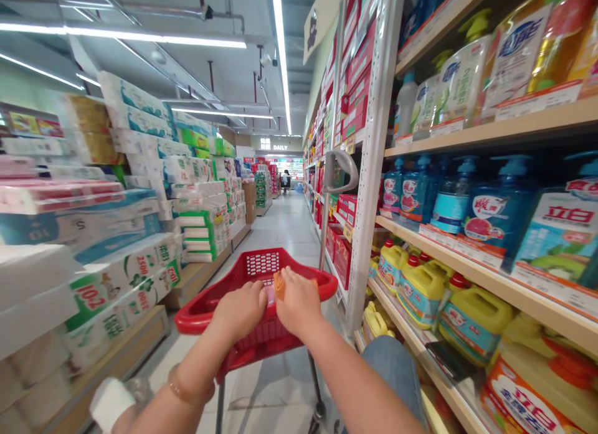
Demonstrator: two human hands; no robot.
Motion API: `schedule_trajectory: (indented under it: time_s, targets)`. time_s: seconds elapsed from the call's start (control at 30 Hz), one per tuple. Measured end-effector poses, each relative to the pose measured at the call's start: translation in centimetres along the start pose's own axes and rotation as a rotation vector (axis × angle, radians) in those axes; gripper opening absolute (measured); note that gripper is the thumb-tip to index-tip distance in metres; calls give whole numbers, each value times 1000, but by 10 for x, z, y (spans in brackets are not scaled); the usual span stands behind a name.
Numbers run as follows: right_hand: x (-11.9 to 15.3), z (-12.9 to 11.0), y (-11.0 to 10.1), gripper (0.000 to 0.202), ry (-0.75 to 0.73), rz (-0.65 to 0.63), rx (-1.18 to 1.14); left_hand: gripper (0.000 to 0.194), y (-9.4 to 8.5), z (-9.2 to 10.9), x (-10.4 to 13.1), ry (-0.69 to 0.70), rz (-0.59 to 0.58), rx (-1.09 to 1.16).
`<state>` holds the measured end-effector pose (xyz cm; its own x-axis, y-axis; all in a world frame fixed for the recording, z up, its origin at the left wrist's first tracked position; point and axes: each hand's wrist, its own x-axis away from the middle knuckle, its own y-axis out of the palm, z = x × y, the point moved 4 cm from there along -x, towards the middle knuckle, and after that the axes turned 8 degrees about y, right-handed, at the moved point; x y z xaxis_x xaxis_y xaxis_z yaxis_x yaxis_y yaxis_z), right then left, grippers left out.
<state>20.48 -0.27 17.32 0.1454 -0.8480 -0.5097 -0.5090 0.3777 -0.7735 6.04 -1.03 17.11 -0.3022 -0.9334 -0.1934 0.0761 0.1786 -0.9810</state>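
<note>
A red plastic shopping cart (200, 320) with a perforated basket stands in front of me in the aisle. My left hand (245, 306) is over the basket, its fingers curled down; what is under them is hidden. Beside it, my right hand (298, 300) is closed over an orange packet (279, 286), which shows at both sides of the fingers. Something small and pinkish lies between the two hands, too covered to name. A bracelet (177, 384) circles my left forearm.
Stacked tissue packs (140, 266) line the left side. Shelves on the right hold pump bottles (495, 197) and yellow jugs (420, 291). A grey handle on a post (343, 172) stands beside the right shelving. The tiled aisle (280, 222) runs ahead toward a distant person (285, 179).
</note>
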Motion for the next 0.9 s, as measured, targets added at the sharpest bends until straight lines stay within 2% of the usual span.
schedule_trajectory:
  time_s: [0.1,0.2,0.27,0.37,0.5,0.6,0.73,0.8,0.9]
  targets:
    - [-1,2,-2,46,-96,-33,-51,53,-2,-3,5,6,9,36]
    - [-6,25,-9,45,-33,-74,-23,49,-1,-17,16,17,-59,-64]
    - [-11,34,-10,44,25,-81,5,47,0,-15,20,89,-83,-166]
    - [-14,20,-7,44,36,-57,22,47,-2,1,19,129,-73,-245]
    - [-8,-13,-1,43,-129,-81,-23,49,-7,19,17,127,-86,-157]
    - [-8,-7,-5,41,-140,-98,-28,51,-9,5,26,80,-98,-31]
    - [-16,15,-11,41,-5,-64,52,52,-3,-19,38,49,-53,49]
    - [-16,13,-9,41,19,-51,80,54,-1,-18,41,22,4,70]
    - [-7,-3,-7,42,-76,-53,46,57,0,-3,42,5,21,95]
